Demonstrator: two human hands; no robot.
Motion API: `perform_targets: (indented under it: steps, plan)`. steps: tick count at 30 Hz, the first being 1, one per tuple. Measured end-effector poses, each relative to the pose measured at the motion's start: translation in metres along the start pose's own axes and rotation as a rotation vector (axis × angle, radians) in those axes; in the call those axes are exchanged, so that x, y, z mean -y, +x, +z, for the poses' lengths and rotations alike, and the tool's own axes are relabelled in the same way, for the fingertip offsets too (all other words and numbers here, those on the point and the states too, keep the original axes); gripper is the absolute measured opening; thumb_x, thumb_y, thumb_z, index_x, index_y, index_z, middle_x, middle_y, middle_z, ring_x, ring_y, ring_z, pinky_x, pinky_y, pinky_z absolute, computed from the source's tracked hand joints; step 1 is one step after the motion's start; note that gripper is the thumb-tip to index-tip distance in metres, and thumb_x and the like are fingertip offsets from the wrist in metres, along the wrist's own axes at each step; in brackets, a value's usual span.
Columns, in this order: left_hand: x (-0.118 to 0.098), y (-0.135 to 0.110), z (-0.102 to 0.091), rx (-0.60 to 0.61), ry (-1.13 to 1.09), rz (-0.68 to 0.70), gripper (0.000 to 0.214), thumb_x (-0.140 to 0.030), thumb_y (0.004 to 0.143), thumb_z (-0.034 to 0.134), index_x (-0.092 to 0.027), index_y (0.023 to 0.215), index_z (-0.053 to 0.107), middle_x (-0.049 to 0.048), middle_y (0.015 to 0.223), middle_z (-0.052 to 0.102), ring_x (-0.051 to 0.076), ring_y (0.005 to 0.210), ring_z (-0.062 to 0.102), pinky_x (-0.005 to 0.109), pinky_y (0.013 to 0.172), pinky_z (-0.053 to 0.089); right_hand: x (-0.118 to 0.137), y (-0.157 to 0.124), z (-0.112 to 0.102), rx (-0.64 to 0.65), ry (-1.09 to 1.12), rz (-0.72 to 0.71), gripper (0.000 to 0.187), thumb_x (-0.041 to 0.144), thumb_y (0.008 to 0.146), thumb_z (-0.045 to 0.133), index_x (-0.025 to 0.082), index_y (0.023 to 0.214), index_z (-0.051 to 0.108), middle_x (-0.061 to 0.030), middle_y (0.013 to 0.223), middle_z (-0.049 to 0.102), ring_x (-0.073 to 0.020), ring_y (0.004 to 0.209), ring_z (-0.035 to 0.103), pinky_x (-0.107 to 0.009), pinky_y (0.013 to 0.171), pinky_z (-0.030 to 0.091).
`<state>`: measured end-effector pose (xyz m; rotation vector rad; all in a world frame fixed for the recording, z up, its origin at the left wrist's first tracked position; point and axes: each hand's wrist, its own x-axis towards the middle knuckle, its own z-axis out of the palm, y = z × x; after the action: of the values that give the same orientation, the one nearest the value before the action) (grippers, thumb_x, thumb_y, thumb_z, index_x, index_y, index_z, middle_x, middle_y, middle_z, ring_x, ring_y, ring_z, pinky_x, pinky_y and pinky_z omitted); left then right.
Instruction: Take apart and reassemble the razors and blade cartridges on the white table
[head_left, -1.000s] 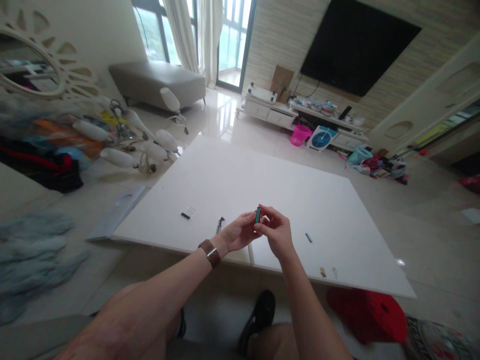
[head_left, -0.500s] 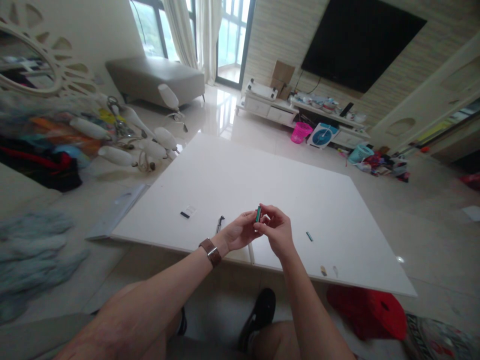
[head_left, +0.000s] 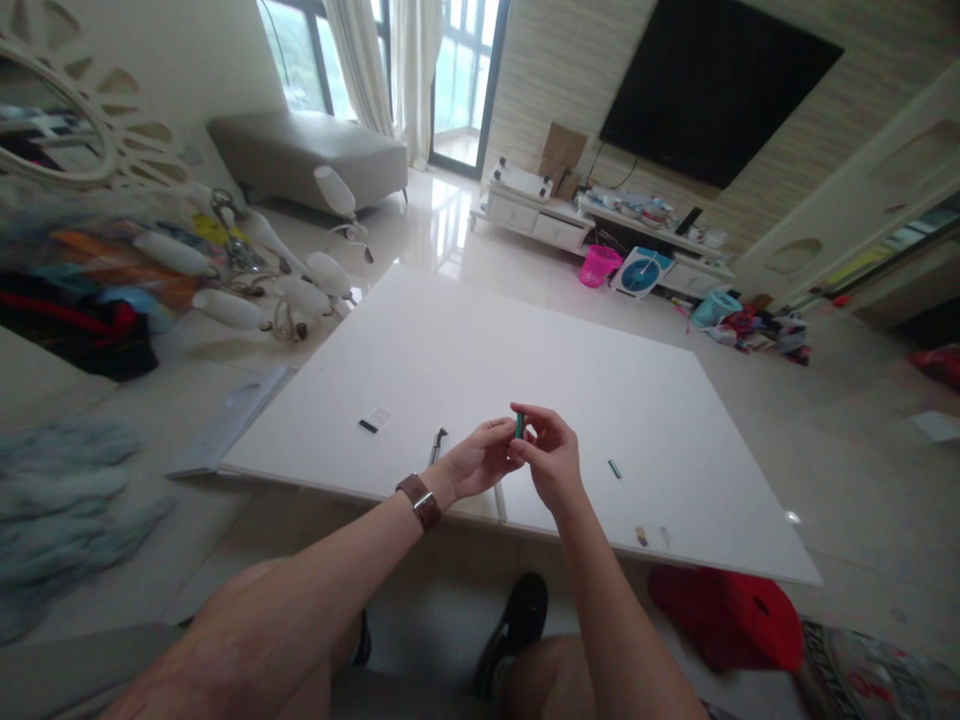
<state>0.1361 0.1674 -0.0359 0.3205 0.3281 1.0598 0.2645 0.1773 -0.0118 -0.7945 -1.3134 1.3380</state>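
Both my hands meet above the near edge of a large white board lying low over the floor. My left hand, with a brown watch on its wrist, and my right hand pinch a small green piece between their fingertips. It stands upright between the two hands. A second small green piece lies on the board to the right of my right hand. A dark slim tool lies on the board just left of my left hand.
A small black-and-white packet lies further left on the board. Two tiny bits rest near the front right edge. A red stool stands below right. A lamp with white shades and clutter lie at left; my black shoe is below.
My hands have stayed together on the green piece; the fingers shifted slightly and less of the piece shows now. The view drifted a little.
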Motion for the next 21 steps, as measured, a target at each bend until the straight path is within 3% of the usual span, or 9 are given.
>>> perform_targets:
  steps: [5, 14, 21]
  plan:
    - [-0.002, 0.001, 0.001, -0.003, 0.003, -0.010, 0.021, -0.029, 0.075, 0.080, -0.015, 0.087, 0.070, 0.0011, 0.077, 0.061, 0.009, 0.068, 0.055, 0.023, 0.067, 0.043, -0.002, 0.002, 0.002, -0.028, 0.109, 0.058, 0.040, 0.027, 0.063, 0.086, 0.028, 0.101, 0.073, -0.0048, 0.113, 0.071, -0.0182, 0.087, 0.061, -0.030, 0.069, 0.050]
    - [0.004, 0.000, -0.006, 0.016, 0.029, 0.009, 0.024, -0.031, 0.072, 0.083, -0.014, 0.083, 0.070, 0.0018, 0.074, 0.060, 0.011, 0.068, 0.056, 0.024, 0.068, 0.043, -0.001, 0.002, 0.003, 0.034, 0.200, 0.114, 0.044, 0.025, 0.058, 0.090, 0.027, 0.100, 0.076, -0.0056, 0.107, 0.074, -0.0202, 0.089, 0.065, -0.031, 0.074, 0.053]
    - [0.009, 0.004, -0.006, 0.011, -0.012, 0.011, 0.020, -0.031, 0.080, 0.077, -0.015, 0.087, 0.069, 0.0008, 0.074, 0.060, 0.009, 0.065, 0.055, 0.023, 0.067, 0.044, -0.003, 0.002, 0.001, -0.003, 0.206, 0.122, 0.045, 0.023, 0.058, 0.088, 0.026, 0.100, 0.075, -0.0054, 0.107, 0.074, -0.0195, 0.091, 0.065, -0.030, 0.073, 0.052]
